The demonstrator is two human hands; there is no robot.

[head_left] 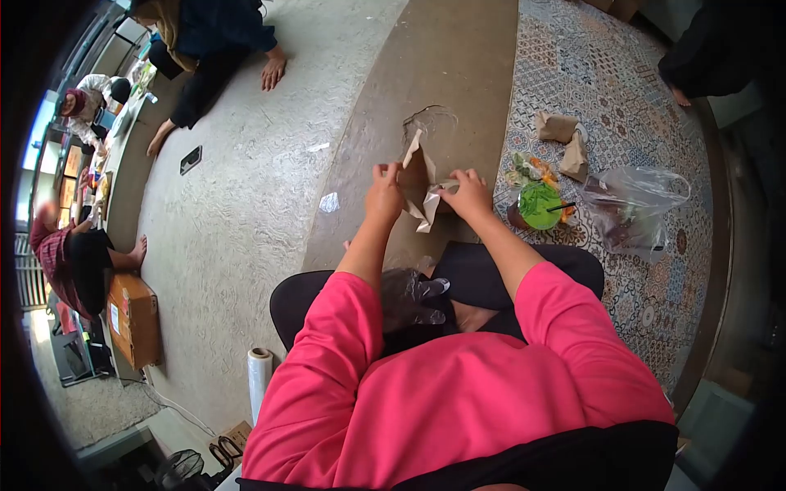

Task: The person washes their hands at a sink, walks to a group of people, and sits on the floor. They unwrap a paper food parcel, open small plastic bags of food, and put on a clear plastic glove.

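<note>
My left hand pinches the left side of a creased brown paper bag with its fingertips. On the other side, my right hand grips the paper's right edge between thumb and fingers. The paper stands partly spread between both hands, above the floor in front of my crossed legs. To the right of my right hand is a cup with a green top and a dark straw. Crumpled clear plastic lies in my lap.
Right, on patterned tiles, are folded brown paper pieces, orange-and-green scraps and a clear plastic bag. Left are a phone, a cardboard box and a plastic wrap roll. Other people sit at upper left; another person's hand rests on the floor.
</note>
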